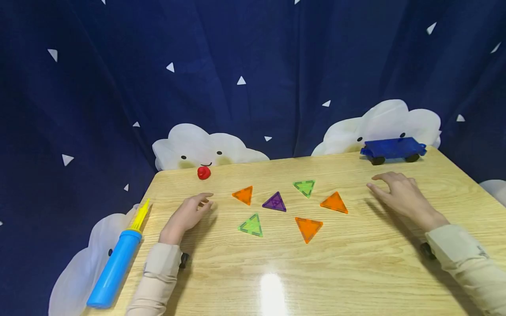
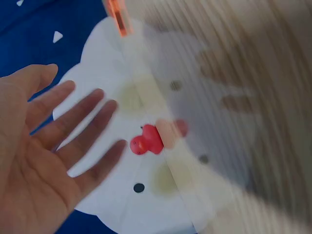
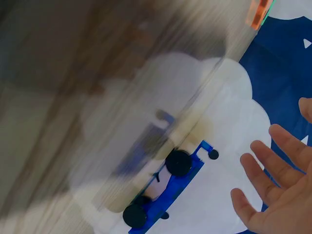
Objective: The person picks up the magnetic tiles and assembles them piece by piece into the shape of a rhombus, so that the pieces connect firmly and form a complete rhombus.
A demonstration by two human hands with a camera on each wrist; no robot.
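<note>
purple triangular tile (image 1: pixel 275 203): between left hand (image 1: pixel 186 217) (nearer) and right hand (image 1: pixel 404 197) — both empty, loosely spread; no evident long axis.

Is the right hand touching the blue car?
Apart. The right wrist view shows a gap: the white cloud behind is visible between the fingertips of the right hand and the blue car.

Yellow-tipped blue pump (image 1: pixel 115 267), navy curtain (image 1: pixel 261 39)
</note>
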